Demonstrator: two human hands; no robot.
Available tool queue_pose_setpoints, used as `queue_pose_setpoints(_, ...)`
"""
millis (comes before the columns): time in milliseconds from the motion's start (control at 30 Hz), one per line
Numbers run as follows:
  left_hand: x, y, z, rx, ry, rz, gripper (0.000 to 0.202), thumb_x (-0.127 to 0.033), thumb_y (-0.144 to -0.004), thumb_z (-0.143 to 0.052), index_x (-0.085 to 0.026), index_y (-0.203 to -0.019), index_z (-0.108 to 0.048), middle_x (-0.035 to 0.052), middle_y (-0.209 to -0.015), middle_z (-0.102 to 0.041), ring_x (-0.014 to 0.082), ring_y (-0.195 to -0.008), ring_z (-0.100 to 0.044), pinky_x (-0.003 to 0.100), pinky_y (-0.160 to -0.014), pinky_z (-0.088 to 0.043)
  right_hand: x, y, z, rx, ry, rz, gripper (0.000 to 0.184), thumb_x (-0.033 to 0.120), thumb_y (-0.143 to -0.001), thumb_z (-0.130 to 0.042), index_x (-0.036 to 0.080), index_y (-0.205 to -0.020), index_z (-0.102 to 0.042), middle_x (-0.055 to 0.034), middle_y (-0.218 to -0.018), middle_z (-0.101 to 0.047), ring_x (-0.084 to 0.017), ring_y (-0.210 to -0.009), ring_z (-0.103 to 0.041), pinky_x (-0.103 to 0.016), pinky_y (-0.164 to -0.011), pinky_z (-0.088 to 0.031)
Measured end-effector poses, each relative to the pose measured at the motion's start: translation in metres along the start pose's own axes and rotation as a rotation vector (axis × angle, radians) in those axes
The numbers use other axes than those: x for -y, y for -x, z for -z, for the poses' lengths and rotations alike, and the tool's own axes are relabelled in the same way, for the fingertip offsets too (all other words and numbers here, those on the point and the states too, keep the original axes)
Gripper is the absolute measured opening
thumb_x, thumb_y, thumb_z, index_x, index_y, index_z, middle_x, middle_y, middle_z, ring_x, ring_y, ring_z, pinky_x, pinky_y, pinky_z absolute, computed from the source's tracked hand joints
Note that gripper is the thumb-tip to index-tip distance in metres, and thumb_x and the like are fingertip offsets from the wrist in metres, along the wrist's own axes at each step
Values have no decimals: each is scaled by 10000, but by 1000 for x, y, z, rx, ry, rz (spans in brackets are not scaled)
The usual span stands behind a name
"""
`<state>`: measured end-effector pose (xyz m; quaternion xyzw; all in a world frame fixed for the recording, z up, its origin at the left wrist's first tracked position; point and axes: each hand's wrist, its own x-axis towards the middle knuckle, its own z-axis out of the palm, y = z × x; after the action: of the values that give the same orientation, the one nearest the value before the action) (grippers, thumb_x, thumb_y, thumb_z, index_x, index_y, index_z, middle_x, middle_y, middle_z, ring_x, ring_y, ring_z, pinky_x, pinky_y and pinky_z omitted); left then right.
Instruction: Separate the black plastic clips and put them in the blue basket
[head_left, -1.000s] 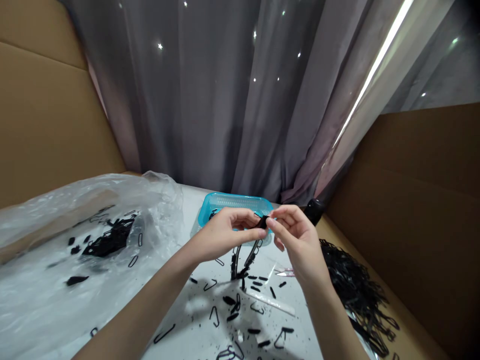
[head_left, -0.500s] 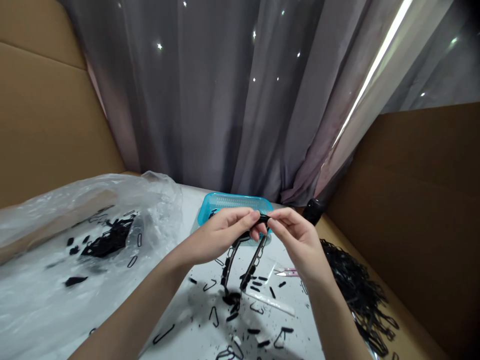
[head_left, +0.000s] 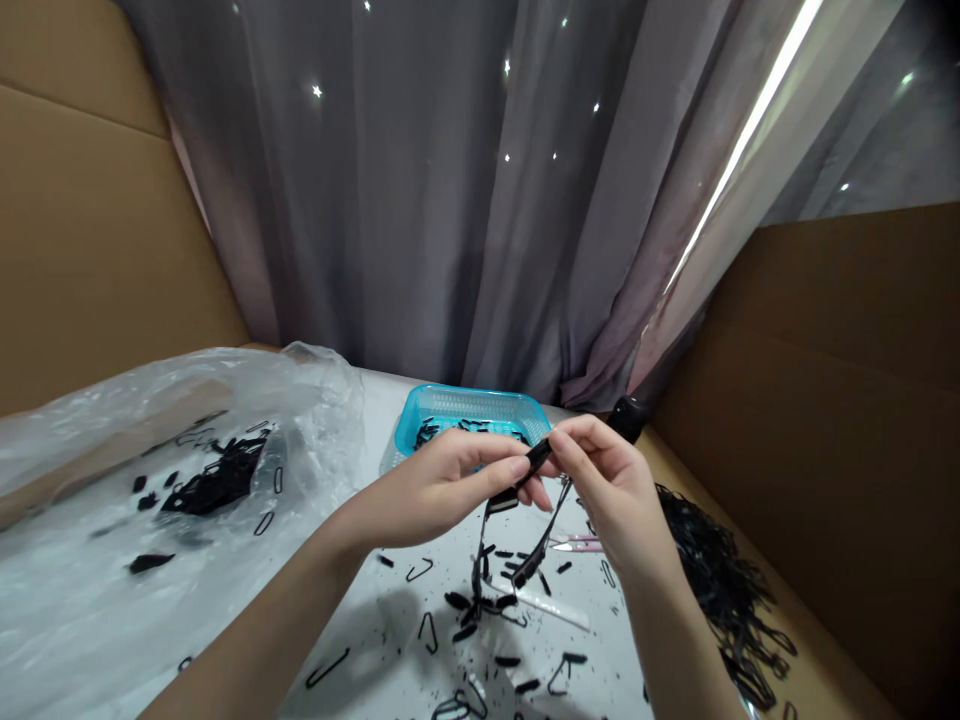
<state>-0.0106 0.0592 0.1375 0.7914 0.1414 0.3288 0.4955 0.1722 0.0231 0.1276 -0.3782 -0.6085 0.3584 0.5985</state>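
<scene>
Between my two hands is a black strip, pinched and running up to the right. My left hand is closed on its lower part, thumb on top. The fingertips of my right hand pinch its upper end. Two thin dark strands hang below the fingers, with small black pieces along them. Their exact kind I cannot make out. Beneath, small black pieces and thin black wire-like loops lie scattered on the white table.
A blue basket holding black pieces stands behind my hands. Pink-handled snips and a white strip lie below them. Clear plastic with a black pile is left; black strips heap right. Cardboard walls flank the table.
The black strip has tilted, its right end now higher, and both hands have shifted slightly right. The hanging strands have swung right, and more of the basket's contents shows.
</scene>
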Motion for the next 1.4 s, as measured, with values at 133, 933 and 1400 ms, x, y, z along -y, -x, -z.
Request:
queue_pose_setpoints(133,0,1,-1,15,-3,-15,300,-247,-1018,-443,-186,-1029,-737,47,-992,-733,165,-940,-639,285,-879,-476,6,0,-3,-50,114,64,228,396,-875,-642,194,-771,-618,22,-632,-632,-117,-557,-617,-244,-564,-528)
queue_pose_setpoints(933,-3,-2,-23,-304,-605,-96,278,-197,-1001,-376,-184,-755,-506,-15,-705,-548,147,-696,-528,273,-643,-378,0,7,2,-54,541,438,168,199,-872,-665,238,-1014,-744,-28,-924,-773,-185,-771,-722,-331,-717,-602)
queue_pose_setpoints(1400,3,0,-32,-293,-1100,-335,279,-127,-978,-373,-137,-773,-563,39,-692,-576,190,-682,-526,345,-694,-399,2,8,6,-73,593,541,144,173,-811,-698,232,-923,-768,-12,-849,-790,-179,-688,-747,-296,-675,-637)
